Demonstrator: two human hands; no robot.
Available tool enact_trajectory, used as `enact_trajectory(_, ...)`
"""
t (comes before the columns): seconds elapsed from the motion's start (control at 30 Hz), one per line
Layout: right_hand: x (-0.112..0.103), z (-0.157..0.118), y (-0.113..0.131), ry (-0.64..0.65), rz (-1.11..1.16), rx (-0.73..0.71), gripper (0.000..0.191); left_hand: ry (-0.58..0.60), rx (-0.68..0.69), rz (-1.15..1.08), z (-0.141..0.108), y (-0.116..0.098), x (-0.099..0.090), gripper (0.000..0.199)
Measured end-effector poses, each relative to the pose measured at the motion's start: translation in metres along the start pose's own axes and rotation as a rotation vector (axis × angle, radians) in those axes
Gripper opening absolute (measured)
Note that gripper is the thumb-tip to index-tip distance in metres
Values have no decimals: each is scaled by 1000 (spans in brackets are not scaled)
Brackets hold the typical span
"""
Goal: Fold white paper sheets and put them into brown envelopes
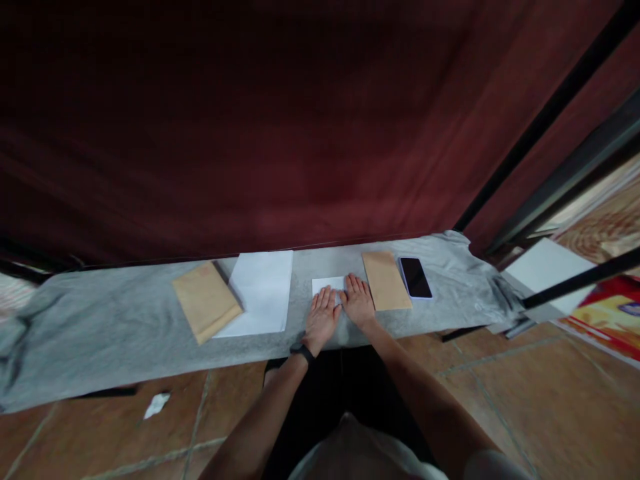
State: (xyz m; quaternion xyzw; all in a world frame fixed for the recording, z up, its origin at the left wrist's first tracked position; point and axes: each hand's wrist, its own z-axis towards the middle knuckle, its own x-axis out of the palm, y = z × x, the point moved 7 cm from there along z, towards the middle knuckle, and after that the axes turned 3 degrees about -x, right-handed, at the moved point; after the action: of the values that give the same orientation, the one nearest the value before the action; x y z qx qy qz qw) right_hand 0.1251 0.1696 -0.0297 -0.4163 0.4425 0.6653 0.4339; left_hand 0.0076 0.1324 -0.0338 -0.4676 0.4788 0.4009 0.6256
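Observation:
A small white sheet of folded-looking paper (327, 283) lies on the grey cloth of the narrow table. My left hand (323, 317), with a dark band at the wrist, rests flat on its left part, fingers stretched out. Flat over the right part is my right hand (358, 303), its fingers extended and its thumb close to the left hand. Both palms cover much of the paper. Just right of my right hand lies a brown envelope (387, 280). Left of my hands are larger white sheets (265, 293), partly under a stack of brown envelopes (206, 300).
A phone (416, 277) with a dark screen lies right of the single envelope. The grey cloth (115, 327) covers the table. Behind it hangs a dark red curtain (300, 167). Black frame bars (545, 127) stand at the right. A crumpled white scrap (157, 405) is on the tiled floor.

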Motion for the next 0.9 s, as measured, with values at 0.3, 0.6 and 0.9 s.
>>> enact_trajectory(0.3, 3, -19, 45, 74, 114, -231, 53, 36, 23, 30, -3, -2, 0, 60)
enact_trajectory(0.6, 2, -39, 24, 26, 20, -209, 57, -5, -151, 22, -19, 10, -1, 64)
enact_trajectory(0.9, -1, -58, 6, -126, -38, -168, 61, -54, -233, 59, -47, 29, -10, 71)
